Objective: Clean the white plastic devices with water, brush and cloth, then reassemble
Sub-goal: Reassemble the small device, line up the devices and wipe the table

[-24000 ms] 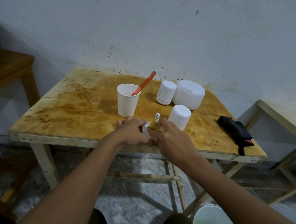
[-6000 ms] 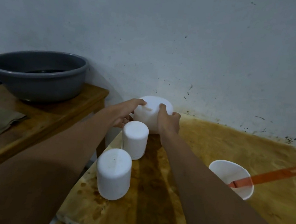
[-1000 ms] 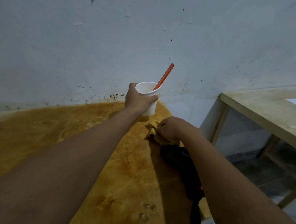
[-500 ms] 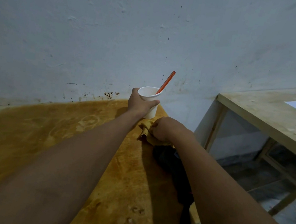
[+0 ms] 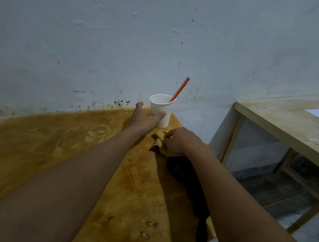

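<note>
yellow cloth (image 5: pixel 158 138) is lying bunched near the far right corner of the stained wooden table (image 5: pixel 52 159), and the right hand (image 5: pixel 181 142) is pinching it with curled fingers. just beyond, the white cup (image 5: pixel 160 105) is standing at that corner with the orange brush handle (image 5: pixel 180 89) leaning in it. the left hand (image 5: pixel 145 117) is lying spread and loose, its thumb touching the cup's side. a black bundle (image 5: pixel 186 178) is lying along the right edge under the right forearm.
</note>
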A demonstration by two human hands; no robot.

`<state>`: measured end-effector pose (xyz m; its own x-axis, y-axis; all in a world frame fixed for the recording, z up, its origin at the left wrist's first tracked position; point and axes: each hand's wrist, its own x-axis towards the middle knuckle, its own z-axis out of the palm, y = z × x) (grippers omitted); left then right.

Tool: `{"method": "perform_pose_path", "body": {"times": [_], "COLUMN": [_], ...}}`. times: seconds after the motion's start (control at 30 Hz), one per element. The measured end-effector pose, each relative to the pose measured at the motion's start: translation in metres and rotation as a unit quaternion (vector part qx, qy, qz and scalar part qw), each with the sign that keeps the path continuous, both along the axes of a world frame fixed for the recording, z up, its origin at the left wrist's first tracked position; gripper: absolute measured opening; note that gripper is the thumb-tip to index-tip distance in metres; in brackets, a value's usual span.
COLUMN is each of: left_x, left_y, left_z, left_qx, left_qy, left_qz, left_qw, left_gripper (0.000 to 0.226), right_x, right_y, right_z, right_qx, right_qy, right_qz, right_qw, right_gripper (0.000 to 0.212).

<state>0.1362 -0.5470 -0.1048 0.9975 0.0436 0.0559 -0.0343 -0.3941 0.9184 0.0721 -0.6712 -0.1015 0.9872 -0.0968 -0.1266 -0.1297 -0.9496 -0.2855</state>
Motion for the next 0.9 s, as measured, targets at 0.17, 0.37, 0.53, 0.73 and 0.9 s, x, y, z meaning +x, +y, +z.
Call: {"method": "perform_pose_path", "body": {"times": [0.17, 0.37, 0.53, 0.73, 0.9], "left_x": [-0.054, -0.131, -0.158, -0.161, -0.160], "left_y": [0.048, 0.092, 0.107, 0.109, 0.108], "left_z": [-0.006, -0.005, -0.005, -0.004, -0.001], "left_qx": [0.204, 0.382, 0.411, 0.421, 0.421], "left_qy": [-0.024, 0.015, 0.090, 0.092, 0.086], "left_qz": [0.016, 0.002, -0.038, -0.046, -0.042], "left_qw": [0.979, 0.924, 0.906, 0.901, 0.902], "left_gripper": [0.084, 0.085, 0.086, 0.087, 0.088], "right_x": [-0.040, -0.113, -0.158, -0.165, -0.157], "right_y": [0.004, 0.013, 0.023, 0.018, 0.009], "right_z": [0.013, 0.009, -0.009, -0.020, -0.024], "right_qx": [0.072, 0.043, 0.016, -0.015, 0.027], "right_qy": [-0.084, -0.117, -0.091, -0.122, -0.188], "right_qz": [-0.021, -0.078, -0.111, -0.122, -0.112], "right_qw": [0.994, 0.989, 0.989, 0.985, 0.975], "right_gripper": [0.049, 0.063, 0.074, 0.054, 0.032]}}
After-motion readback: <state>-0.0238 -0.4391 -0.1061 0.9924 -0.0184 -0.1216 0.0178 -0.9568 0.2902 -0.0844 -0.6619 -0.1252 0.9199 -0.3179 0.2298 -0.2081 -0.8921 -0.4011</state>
